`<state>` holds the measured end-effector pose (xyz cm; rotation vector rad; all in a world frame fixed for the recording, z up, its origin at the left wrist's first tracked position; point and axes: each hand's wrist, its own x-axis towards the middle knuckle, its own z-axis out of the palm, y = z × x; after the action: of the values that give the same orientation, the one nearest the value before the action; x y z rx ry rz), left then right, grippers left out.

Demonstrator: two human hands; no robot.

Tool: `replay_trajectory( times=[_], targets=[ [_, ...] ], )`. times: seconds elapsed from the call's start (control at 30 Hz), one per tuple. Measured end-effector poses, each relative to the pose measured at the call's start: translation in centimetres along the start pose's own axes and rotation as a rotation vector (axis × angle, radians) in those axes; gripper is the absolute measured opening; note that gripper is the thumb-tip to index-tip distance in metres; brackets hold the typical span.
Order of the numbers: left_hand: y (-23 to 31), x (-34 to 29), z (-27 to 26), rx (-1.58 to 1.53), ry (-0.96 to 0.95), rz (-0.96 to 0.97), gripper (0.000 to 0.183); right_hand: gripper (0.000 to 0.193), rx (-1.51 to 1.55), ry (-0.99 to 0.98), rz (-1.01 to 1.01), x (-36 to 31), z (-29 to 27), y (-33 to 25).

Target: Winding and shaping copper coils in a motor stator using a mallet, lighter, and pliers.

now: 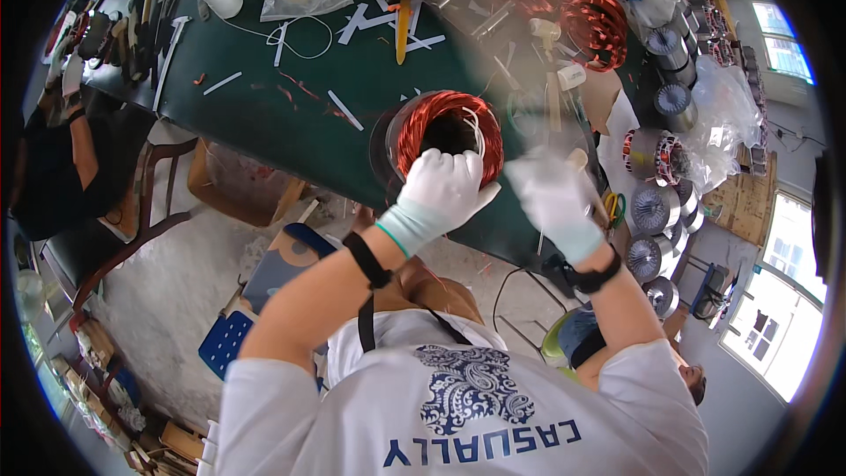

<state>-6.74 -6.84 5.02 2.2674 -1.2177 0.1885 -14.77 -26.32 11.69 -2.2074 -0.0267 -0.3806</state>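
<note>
The gloved fingers (432, 161) of the left hand (443, 187) are curling side by side over the near rim of a copper-wound stator (411, 130), apparently to steady it; whether they are also pinching something inside the bore, I cannot tell. A white sleeving loop (477, 125) is curving down the bore toward them. The right hand (551, 198), gloved too, is showing as a blur beside the stator, well clear of its bore, so I cannot tell if its fingers are spreading, pressing together or pinching anything.

The stator is standing near the front edge of the green-topped table (273, 137), open end facing up, probably so that both hands are reaching its windings easily. Scissors (614, 208) are lying just past the right hand, likely for ready use. Farther off, a flat yellow tool (403, 28) is lying among white paper strips (354, 21), and coils of enamelled copper wire (597, 25) are heaping at the far right. Bare stator cores (650, 210) are clustering beyond, seemingly as stock. At far left, a co-worker (62, 172) is sitting at the same table.
</note>
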Motion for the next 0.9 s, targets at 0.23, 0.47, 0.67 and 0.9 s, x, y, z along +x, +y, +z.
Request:
replay_trajectory(
  times=[0.23,0.47,0.67,0.9],
  targets=[
    [-0.2,0.8,-2.6,0.009,-0.239,-0.228,0.054,0.022,-0.03,0.142,0.34,6.1,-5.6,-8.9],
    [-1.7,-0.6,-1.3,-0.047,-0.157,0.161,0.05,0.05,-0.294,-0.418,0.006,4.2,-2.0,-1.4],
    [3.0,-0.7,-0.2,0.077,-0.083,-0.249,0.071,0.012,0.942,0.168,-0.103,2.8,-6.3,-6.2],
    [-1.3,-1.6,-1.2,-0.011,-0.128,-0.014,0.068,0.046,0.075,-0.092,0.741,6.4,-3.3,-5.5]
  ],
)
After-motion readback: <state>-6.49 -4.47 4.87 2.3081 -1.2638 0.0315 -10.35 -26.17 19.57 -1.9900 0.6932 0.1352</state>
